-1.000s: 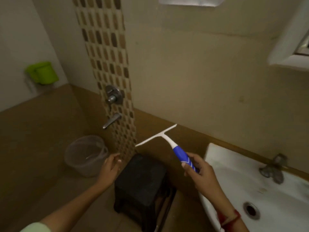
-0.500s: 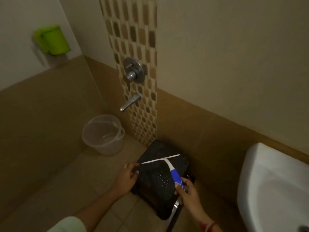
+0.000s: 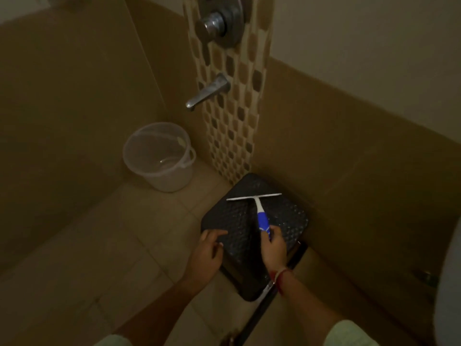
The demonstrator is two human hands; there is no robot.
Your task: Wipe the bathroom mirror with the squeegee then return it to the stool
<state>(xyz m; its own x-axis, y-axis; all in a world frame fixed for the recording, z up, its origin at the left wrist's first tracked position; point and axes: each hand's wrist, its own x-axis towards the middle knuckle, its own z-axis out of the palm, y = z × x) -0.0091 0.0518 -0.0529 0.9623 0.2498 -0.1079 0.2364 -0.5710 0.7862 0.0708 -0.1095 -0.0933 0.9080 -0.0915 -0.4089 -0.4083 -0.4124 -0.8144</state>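
The squeegee (image 3: 259,208) has a white blade and a blue-and-white handle. It lies across the top of the black textured stool (image 3: 287,216), blade toward the wall. My right hand (image 3: 273,245) grips the end of its handle. My left hand (image 3: 208,250) rests on the stool's front-left edge with its fingers spread. The mirror is out of view.
A translucent bucket (image 3: 159,156) stands on the tiled floor left of the stool, under a metal tap (image 3: 207,92) on the mosaic strip. A valve knob (image 3: 217,21) is higher up. The white sink's edge (image 3: 449,270) is at the far right.
The view has dropped and closed in on the stool. My right hand has brought the squeegee down from mid-air onto the stool top. My left hand has settled on the stool's edge.
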